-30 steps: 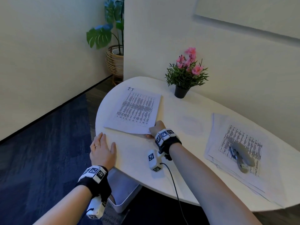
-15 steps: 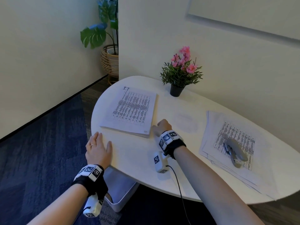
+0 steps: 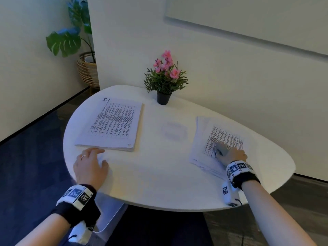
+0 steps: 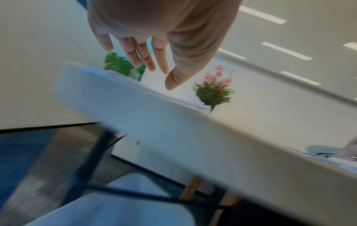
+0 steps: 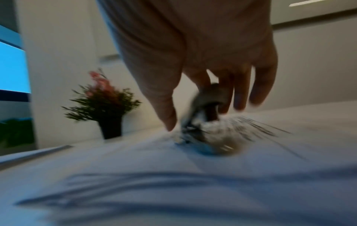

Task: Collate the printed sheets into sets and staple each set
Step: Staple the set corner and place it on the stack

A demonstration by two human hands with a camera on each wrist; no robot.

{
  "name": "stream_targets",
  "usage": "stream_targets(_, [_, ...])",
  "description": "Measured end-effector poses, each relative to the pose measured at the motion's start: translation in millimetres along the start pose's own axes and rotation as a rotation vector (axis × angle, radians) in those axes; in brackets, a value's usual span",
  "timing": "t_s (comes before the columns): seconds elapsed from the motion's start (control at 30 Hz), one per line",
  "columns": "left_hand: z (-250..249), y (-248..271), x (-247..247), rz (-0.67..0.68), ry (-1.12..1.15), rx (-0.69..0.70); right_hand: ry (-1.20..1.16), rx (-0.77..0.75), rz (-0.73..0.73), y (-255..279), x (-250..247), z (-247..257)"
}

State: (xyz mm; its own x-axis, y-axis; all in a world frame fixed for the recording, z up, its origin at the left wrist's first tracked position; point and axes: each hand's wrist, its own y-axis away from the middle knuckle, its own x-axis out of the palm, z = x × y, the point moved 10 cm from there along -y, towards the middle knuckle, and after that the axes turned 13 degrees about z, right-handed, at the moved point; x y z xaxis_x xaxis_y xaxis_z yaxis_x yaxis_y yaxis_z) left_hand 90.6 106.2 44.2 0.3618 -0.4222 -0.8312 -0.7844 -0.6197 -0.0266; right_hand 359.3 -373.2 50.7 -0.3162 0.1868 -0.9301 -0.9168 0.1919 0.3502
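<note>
A squared stack of printed sheets [image 3: 113, 125] marked "I.T" lies on the left of the white table [image 3: 159, 174]. My left hand [image 3: 90, 164] rests flat and open on the table just in front of that stack, fingers straight [image 4: 146, 61]. On the right a looser, fanned pile of sheets [image 3: 200, 157] carries a grey stapler [image 3: 221, 149]. My right hand [image 3: 234, 155] is on the stapler's near end; in the blurred right wrist view the thumb and fingers [image 5: 239, 91] curl round the stapler [image 5: 208, 94].
A small black pot of pink flowers [image 3: 164, 97] stands at the table's back edge against the wall. A white bin [image 3: 110, 219] sits under the table's near left edge. A large leafy plant in a wicker basket [image 3: 87, 68] stands on the floor behind.
My right hand left the corner of the left stack and swept right across the table onto the stapler. My left hand slid slightly forward toward the stack.
</note>
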Motion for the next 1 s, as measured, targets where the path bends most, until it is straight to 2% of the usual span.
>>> stream_targets(0.1, [-77, 4, 15, 0.092, 0.000, 0.289, 0.006, -0.079, 0.077, -16, 16, -16])
stream_targets(0.17, [-125, 10, 32, 0.209, 0.005, 0.412, -0.114, -0.137, 0.098, -20, 19, -22])
stream_targets(0.23, [-165, 17, 59, 0.363, 0.010, 0.482, -0.285, -0.143, 0.080, -23, 17, -36])
stream_targets(0.33, [-213, 30, 106, 0.607, -0.061, 0.541, -0.509, -0.041, -0.068, -22, 5, -74])
stream_targets(0.4, [-237, 41, 136, 0.744, -0.134, 0.575, -0.500, 0.034, -0.091, -25, 4, -95])
stream_targets(0.47, [-257, 51, 159, 0.848, -0.171, 0.597, -0.398, 0.047, 0.004, -30, 11, -100])
stream_targets(0.57, [-270, 52, 184, 0.946, -0.182, 0.531, -0.249, -0.043, 0.148, -32, 22, -81])
stream_targets(0.7, [-266, 41, 205, 1.006, -0.121, 0.356, -0.172, -0.109, 0.151, -32, 22, -64])
stream_targets(0.83, [-255, 30, 214, 0.982, 0.081, 0.242, -0.118, -0.094, 0.062, -26, 16, -56])
stream_targets(1.0, [-256, 17, 213, 0.905, 0.249, 0.149, -0.148, -0.076, 0.153, -24, 24, -51])
